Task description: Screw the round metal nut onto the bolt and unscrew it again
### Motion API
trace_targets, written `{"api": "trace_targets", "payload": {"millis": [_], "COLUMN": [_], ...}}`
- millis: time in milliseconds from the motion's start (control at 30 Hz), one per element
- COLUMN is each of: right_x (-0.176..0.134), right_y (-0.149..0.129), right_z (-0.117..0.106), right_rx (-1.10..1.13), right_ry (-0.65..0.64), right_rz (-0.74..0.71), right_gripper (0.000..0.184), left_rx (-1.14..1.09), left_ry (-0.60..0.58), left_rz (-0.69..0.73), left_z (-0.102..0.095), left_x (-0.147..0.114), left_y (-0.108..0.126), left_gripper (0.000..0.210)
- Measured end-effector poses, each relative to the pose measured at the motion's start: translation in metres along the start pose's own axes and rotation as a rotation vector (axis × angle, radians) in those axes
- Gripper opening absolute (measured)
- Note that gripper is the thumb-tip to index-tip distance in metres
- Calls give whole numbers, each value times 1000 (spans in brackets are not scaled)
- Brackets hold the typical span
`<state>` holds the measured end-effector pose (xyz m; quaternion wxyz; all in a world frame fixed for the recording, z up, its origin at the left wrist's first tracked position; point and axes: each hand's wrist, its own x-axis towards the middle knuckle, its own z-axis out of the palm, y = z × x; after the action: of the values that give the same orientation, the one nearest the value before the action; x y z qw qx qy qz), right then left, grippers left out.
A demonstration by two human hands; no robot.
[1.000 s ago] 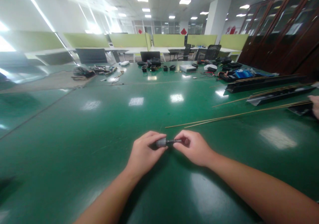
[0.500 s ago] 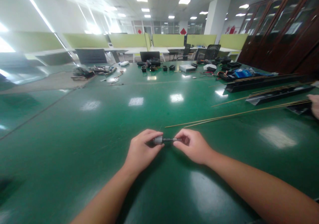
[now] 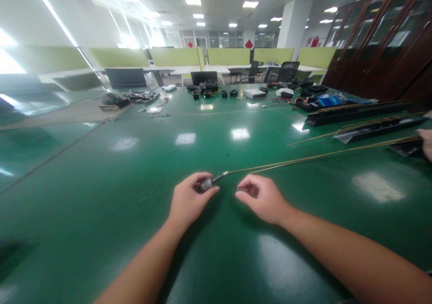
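Observation:
My left hand [image 3: 191,198] grips a small grey cylinder [image 3: 207,184] between thumb and fingers. A thin dark shaft with a pale tip sticks out of it and slants up to the right. My right hand [image 3: 263,198] is curled a short way to the right, with a small dark, ridged piece [image 3: 242,189] at its fingertips. The fingers hide most of that piece, so its kind cannot be told. The cylinder's shaft and the ridged piece are apart. Just beyond both hands lie thin brass-coloured rods [image 3: 290,162], one end close to the shaft's tip.
Black channel-shaped bars [image 3: 354,113] with more rods lie at the right of the green table [image 3: 151,155]. Another person's hand [image 3: 426,142] shows at the right edge. Small black boxes [image 3: 224,94], a white box [image 3: 254,93] and blue items [image 3: 329,100] stand along the back.
The cylinder's shaft has come away from my right hand's fingers. My left hand has moved slightly left and tilted the shaft up to the right. My right hand has hardly moved.

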<state>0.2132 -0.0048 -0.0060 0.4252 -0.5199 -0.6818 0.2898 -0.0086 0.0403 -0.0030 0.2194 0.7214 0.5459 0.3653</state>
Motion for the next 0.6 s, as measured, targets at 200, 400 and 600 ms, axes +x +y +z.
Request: {"api": "trace_targets", "payload": {"millis": [200, 400, 600], "right_x": [2, 0, -3], "right_y": [4, 1, 3], "right_z": [2, 2, 6], "right_rx": [36, 48, 54], "right_ry": [-29, -60, -74], "right_rz": [49, -7, -49], "right_gripper": [14, 13, 13], "left_rx": [-308, -447, 74], "left_ry": [12, -23, 73], "left_rz": [-161, -184, -207], "left_z": [5, 1, -74], "left_x": [4, -1, -37], "left_y": [-9, -3, -17], "left_gripper": [47, 51, 55]}}
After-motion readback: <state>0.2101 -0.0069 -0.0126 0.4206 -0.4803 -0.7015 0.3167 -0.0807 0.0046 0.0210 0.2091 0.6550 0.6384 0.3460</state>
